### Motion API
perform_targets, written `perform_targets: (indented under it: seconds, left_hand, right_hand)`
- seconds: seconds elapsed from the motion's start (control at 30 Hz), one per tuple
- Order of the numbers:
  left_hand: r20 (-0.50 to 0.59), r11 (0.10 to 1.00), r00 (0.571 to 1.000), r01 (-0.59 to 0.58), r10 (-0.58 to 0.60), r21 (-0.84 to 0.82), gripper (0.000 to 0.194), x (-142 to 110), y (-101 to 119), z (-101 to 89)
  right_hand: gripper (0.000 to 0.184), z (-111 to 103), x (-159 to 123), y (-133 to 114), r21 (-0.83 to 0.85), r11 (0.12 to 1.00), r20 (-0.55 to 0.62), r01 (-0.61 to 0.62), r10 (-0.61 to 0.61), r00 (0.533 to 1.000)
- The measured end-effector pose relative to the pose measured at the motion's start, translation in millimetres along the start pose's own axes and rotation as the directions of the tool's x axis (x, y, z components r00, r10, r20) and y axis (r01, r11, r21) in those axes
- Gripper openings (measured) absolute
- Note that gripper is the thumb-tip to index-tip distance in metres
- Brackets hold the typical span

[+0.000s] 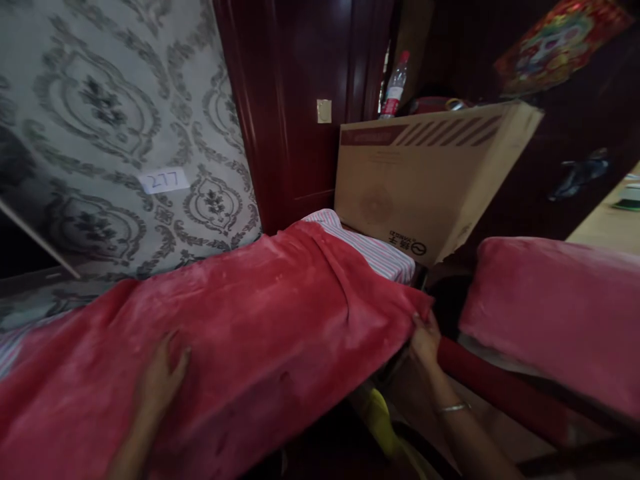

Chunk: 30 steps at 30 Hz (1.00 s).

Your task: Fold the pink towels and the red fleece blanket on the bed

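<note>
A red fleece blanket (260, 313) lies spread over a bed, above a striped sheet (380, 257). My left hand (163, 377) rests flat on the blanket near its front edge, fingers stretched out. My right hand (425, 337), with a bangle on the wrist, pinches the blanket's right corner at the bed's edge.
A large cardboard box (430, 173) stands at the head of the bed, with a plastic bottle (395, 87) behind it. A patterned panel (125, 127) leans at the left, dark red wood (300, 100) behind. A second pink-covered bed (550, 307) is at the right.
</note>
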<state>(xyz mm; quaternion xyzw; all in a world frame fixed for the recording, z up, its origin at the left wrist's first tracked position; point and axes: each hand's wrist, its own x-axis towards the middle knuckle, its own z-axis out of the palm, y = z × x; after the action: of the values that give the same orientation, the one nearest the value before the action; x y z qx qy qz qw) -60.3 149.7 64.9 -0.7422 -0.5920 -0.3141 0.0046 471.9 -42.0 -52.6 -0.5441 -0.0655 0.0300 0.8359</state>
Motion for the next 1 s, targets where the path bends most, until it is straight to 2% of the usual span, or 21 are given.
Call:
perform_targets:
  seconds: [0.07,0.13,0.23,0.33,0.43,0.5,0.57,0.67,0.7,0.73,0.77,0.8,0.83,0.87,0.9,0.93,0.97,1.0]
  left_hand:
    - [0.137,1.000,0.991,0.006,-0.008,0.018,0.068,15,20,23.2]
    - [0.244,0.994,0.969,0.005,-0.032,0.111,0.071,15,34,42.1]
    - [0.315,0.956,0.946,-0.018,-0.078,0.293,0.063,4,45,59.5]
    - [0.323,0.921,0.943,-0.054,-0.080,0.385,0.058,-5,47,63.2]
    - [0.316,0.905,0.948,-0.095,-0.046,0.416,0.058,-6,48,59.5]
    - [0.323,0.899,0.946,-0.112,-0.034,0.423,0.059,-5,50,56.5]
    - [0.335,0.898,0.942,-0.114,-0.038,0.425,0.059,-4,51,54.5]
    - [0.349,0.898,0.936,-0.106,-0.056,0.427,0.058,-4,52,53.2]
    - [0.351,0.897,0.934,-0.102,-0.061,0.429,0.058,-4,52,53.2]
    - [0.354,0.897,0.933,-0.100,-0.065,0.430,0.058,-4,52,53.3]
    - [0.358,0.899,0.931,-0.098,-0.069,0.428,0.058,-4,51,53.5]
    - [0.360,0.900,0.930,-0.094,-0.073,0.425,0.058,-4,50,53.8]
    - [0.362,0.903,0.929,-0.091,-0.074,0.419,0.058,-4,49,54.1]
    - [0.361,0.906,0.930,-0.086,-0.077,0.414,0.057,-4,48,54.5]
    - [0.359,0.909,0.931,-0.084,-0.074,0.408,0.057,-3,46,54.8]
    - [0.356,0.911,0.932,-0.086,-0.069,0.402,0.056,-3,45,55.2]
    - [0.352,0.913,0.934,-0.089,-0.062,0.398,0.056,-3,44,55.4]
    - [0.351,0.914,0.935,-0.095,-0.055,0.395,0.056,-3,43,55.6]
  right_hand:
    - [0.077,-10,0,11,-0.080,0.997,-0.118,-0.010,0.000,0.993]
    - [0.077,-23,-3,23,-0.128,0.991,-0.185,-0.046,0.022,0.982]
    - [0.071,-37,-12,36,-0.171,0.982,-0.161,-0.083,0.056,0.985]
    - [0.062,-39,-14,37,-0.164,0.981,-0.117,-0.099,0.080,0.990]
    - [0.048,-30,-7,31,-0.033,0.985,-0.083,-0.167,0.164,0.983]
    - [0.036,-21,0,27,0.044,0.963,-0.011,-0.268,0.268,0.963]
    - [0.029,-9,4,21,0.066,0.944,0.056,-0.324,0.321,0.945]
    - [0.033,13,-6,4,0.059,0.966,0.067,-0.251,0.247,0.967]
    - [0.037,22,-15,-5,0.026,0.983,0.108,-0.181,0.178,0.978]
    - [0.040,31,-27,-16,-0.017,0.995,0.200,-0.094,0.096,0.975]
    - [0.041,40,-42,-27,-0.076,0.997,0.361,0.020,0.009,0.933]
    - [0.037,48,-57,-38,-0.111,0.986,0.570,0.126,-0.041,0.821]
    - [0.033,57,-72,-48,-0.115,0.969,0.768,0.217,-0.052,0.638]
    - [0.031,64,-85,-55,-0.109,0.952,0.904,0.286,-0.025,0.428]
    - [0.030,71,-94,-60,-0.099,0.944,0.965,0.314,0.014,0.260]
    - [0.029,77,-99,-62,-0.102,0.950,0.981,0.297,0.047,0.187]
    - [0.025,81,-99,-61,-0.119,0.962,0.974,0.246,0.065,0.218]
    - [0.019,83,-93,-58,-0.134,0.976,0.944,0.174,0.072,0.322]
